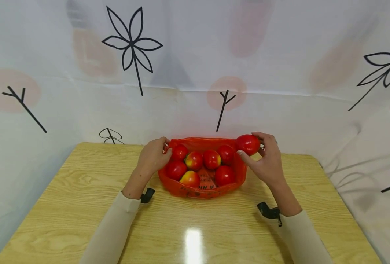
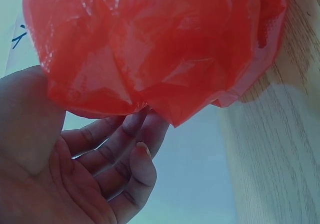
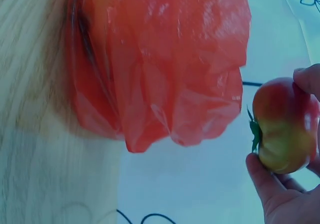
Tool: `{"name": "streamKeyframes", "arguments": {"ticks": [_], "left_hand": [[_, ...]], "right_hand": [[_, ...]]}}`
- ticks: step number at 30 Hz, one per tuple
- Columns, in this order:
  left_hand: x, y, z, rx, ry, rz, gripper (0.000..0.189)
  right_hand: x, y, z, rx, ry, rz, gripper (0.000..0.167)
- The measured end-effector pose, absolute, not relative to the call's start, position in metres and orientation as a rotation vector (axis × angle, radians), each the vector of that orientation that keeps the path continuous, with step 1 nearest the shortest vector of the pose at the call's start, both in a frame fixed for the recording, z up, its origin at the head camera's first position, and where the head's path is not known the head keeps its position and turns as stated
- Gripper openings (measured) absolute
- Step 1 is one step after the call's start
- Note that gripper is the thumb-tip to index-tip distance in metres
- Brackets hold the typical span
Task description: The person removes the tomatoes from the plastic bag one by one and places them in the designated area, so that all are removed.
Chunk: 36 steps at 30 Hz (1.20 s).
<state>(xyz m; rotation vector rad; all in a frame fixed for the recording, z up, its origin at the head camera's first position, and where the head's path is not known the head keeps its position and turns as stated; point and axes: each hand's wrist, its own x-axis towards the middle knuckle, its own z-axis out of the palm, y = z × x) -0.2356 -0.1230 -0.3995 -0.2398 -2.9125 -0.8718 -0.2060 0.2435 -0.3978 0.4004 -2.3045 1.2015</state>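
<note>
Backdrop: white sheet (image 1: pixel 195 22) w/ black line-drawn flowers (image 1: pixel 131 43) and faint pink patches; hung behind the table and along its sides. Table (image 1: pixel 162 227): light wood grain, bright glare spot near front ctr. Person's arms came in from the near edge, L sleeve (image 1: pixel 112 227) and R sleeve (image 1: pixel 305 238) both pale.

Red plastic bag (image 1: pixel 208 193) sat mid-table toward the far edge, mouth open and facing up, approx. oval; dark print on front wall and inside.

L hand (image 1: pixel 151 157) at bag's L rim: rim pinched btwn thumb and fingers; L wrist view had the fingers partly hidden behind the plastic. R hand (image 1: pixel 269 165) pinched one tomato (image 1: pixel 248 144) btwn thumb and fingers, held up by the bag's far R corner in head view; R wrist view gave a visible gap btwn it and the bag. Held tomato: red w/ yellow-green side, green stem leaves (image 3: pixel 255 134) facing the bag.

In bag: 7 more tomatoes (image 1: pixel 224 175), mostly red, some w/ yellow patches.

Smallest: black wrist pieces (image 1: pixel 268 211), one per arm, near the cuffs.
</note>
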Motion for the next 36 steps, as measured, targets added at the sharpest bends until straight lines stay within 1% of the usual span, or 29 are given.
{"name": "streamKeyframes", "arguments": {"ticks": [16,21,27,36], "left_hand": [[-0.236,-0.124,-0.402,-0.245,-2.916,-0.863,0.036],[-0.236,-0.124,-0.401,-0.25,-2.92,-0.872,0.036],[-0.236,-0.124,-0.4,-0.247,-2.931,-0.865,0.037],[-0.237,-0.125,-0.4,-0.258,-2.945,-0.867,0.037]], "right_hand": [[-0.211,0.271,-0.4,0.187,-2.385,1.151,0.065],[-0.213,0.276,-0.402,0.14,-2.416,1.138,0.066],[-0.214,0.279,-0.403,0.056,-2.504,1.162,0.071],[-0.218,0.285,-0.415,0.006,-2.586,1.163,0.074]]}}
